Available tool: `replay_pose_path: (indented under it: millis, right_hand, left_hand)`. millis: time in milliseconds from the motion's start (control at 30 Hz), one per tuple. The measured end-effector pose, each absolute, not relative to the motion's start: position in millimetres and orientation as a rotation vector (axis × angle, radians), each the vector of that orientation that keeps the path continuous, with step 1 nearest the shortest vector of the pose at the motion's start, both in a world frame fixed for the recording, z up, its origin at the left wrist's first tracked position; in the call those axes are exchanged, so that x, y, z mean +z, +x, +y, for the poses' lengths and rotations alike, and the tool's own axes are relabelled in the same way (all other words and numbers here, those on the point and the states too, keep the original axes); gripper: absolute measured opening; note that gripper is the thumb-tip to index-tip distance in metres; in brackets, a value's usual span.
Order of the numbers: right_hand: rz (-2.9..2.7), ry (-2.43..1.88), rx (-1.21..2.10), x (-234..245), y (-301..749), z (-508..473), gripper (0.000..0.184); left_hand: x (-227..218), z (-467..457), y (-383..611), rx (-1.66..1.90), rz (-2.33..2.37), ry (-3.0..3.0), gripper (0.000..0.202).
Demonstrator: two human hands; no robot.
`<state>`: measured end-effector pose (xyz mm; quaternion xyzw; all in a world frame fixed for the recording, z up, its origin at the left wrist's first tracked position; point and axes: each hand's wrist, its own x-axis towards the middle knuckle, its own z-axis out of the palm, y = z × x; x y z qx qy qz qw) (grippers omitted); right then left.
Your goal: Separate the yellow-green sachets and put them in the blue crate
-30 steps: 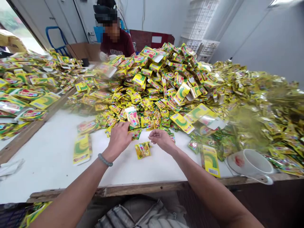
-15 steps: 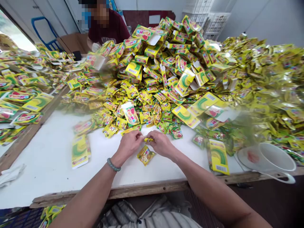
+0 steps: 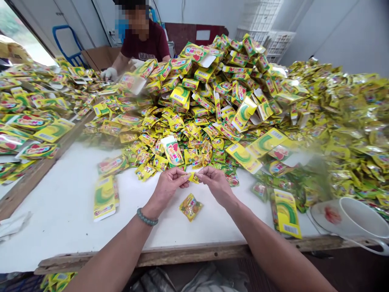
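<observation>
Between my two hands, just above the white tabletop [image 3: 136,219], a small yellow sachet [image 3: 193,177] is pinched by its ends. My left hand [image 3: 170,184], with a green bead bracelet [image 3: 147,217] at the wrist, grips the left end between thumb and finger. My right hand [image 3: 214,184] has the other end the same way. Closer to me, a second yellow sachet [image 3: 191,207] lies flat by itself. Just beyond my fingers, an open yellow carton [image 3: 172,151] leans on a heap of sachets [image 3: 148,156].
Yellow cartons [image 3: 188,95] are piled high at the back, and more sachets [image 3: 343,117] fill the right. A white mug [image 3: 331,215] stands at the right front edge. Wooden strips [image 3: 146,258] border the table. Behind the pile a gloved person [image 3: 144,44] handles cartons.
The view has shifted slightly, so everything sits lower and further right. My fingers have moved apart a little, showing more of the sachet. The other person's gloved hand has come into view.
</observation>
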<state>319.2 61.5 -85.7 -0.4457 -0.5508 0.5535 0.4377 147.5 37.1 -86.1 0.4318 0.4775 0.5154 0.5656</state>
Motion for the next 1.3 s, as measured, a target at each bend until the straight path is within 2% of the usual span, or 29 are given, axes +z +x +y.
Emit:
replay_pose_path:
  millis: [267,467,567,600,667,733,833,1000,1100,1200,1300]
  right_hand:
    - [-1.585,-1.210,0.660,-82,315,53,0.021]
    - [-1.846,-1.012,0.768,-72,335,59,0.018]
    - [-2.007,-0.899,0.691,-67,337,56,0.032]
    - [-2.015,-0.904,0.668,-67,335,54,0.029]
    - [-1.973,-1.001,0.633,-68,328,51,0.020]
    - [-1.892,-1.137,0.624,-71,322,50,0.027]
    - [-1.802,-1.233,0.724,-75,318,50,0.030]
    - [-1.408,-1.096,1.347,-82,318,53,0.038]
    - [-1.197,-1.021,1.602,-85,317,55,0.044]
    - [-1.160,-1.018,1.648,-84,315,56,0.044]
    - [-1.350,-1.079,1.471,-82,314,54,0.043]
  left_hand:
    - [-87,36,155,1.182,0.907,0.791,0.028]
    - [-86,42,141,1.044,0.846,0.441,0.019]
    - [-86,42,138,0.990,0.867,0.413,0.015]
    - [-86,42,139,0.974,0.876,0.458,0.015]
    - [-86,39,143,0.988,0.902,0.605,0.021]
    - [-86,37,149,1.062,0.969,0.795,0.031]
    - [-88,35,156,1.152,1.104,0.998,0.042]
    - [-88,35,161,1.149,1.070,1.005,0.047]
    - [-85,35,162,1.140,1.041,1.027,0.047]
    - [-85,35,159,1.154,1.035,1.025,0.048]
    - [-87,36,157,1.118,1.044,1.109,0.045]
